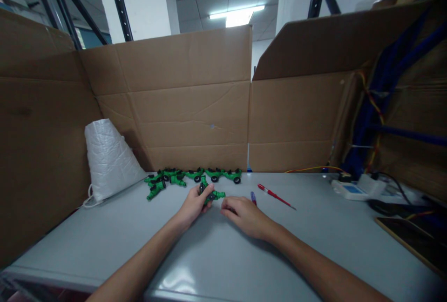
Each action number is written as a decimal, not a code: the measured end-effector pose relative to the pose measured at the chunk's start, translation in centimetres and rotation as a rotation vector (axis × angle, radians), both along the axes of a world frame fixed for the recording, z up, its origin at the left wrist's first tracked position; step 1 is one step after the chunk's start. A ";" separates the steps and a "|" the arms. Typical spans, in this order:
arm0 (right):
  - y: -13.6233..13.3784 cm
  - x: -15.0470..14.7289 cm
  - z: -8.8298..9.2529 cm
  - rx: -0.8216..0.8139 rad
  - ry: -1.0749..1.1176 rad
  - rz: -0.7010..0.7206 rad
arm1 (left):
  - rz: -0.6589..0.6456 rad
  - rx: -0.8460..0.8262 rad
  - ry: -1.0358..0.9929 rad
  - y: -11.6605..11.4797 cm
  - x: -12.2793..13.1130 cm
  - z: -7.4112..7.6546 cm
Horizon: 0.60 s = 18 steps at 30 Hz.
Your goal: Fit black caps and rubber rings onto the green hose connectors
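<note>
My left hand [196,203] is closed round a green and black toy part [217,195], one end of which points right, towards my other hand. My right hand [243,215] has its fingers curled in a pinch just right of that part; anything between the fingertips is too small to make out. Behind my hands, several green and black toy pieces [194,175] lie in a row, some with black wheels. A red screwdriver [275,196] rests on the table to the right, and a shorter blue and red tool [253,197] lies just behind my right hand.
The grey table [209,265] is bordered by cardboard walls [188,116]. A white drawstring bag [110,162] leans at the back left. At the right are a power strip [351,189], cables, a blue metal frame [363,125] and a dark flat panel [412,241].
</note>
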State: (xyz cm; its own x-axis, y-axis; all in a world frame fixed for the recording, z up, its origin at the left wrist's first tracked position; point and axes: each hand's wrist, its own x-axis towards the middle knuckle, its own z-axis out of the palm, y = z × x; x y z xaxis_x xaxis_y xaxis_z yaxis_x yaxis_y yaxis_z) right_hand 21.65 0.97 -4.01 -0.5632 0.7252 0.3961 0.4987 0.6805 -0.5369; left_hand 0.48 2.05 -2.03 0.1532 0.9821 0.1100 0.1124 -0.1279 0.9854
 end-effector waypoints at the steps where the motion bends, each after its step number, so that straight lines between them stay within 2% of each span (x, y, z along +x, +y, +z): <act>1: 0.0 0.0 0.0 0.001 -0.002 -0.002 | 0.004 -0.001 0.001 0.0 0.0 0.0; 8: -0.3 0.0 0.4 -0.009 -0.009 -0.004 | 0.014 -0.010 -0.020 -0.1 0.1 0.1; 18: -0.2 0.0 0.2 -0.009 -0.014 -0.008 | -0.017 -0.003 -0.025 0.0 0.0 0.0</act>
State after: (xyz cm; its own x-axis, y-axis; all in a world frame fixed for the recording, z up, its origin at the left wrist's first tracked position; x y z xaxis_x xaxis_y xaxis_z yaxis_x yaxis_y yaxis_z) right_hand 21.67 0.82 -3.85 -0.5627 0.7335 0.3812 0.5120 0.6713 -0.5360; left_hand 0.48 2.02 -2.06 0.1674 0.9796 0.1112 0.0859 -0.1268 0.9882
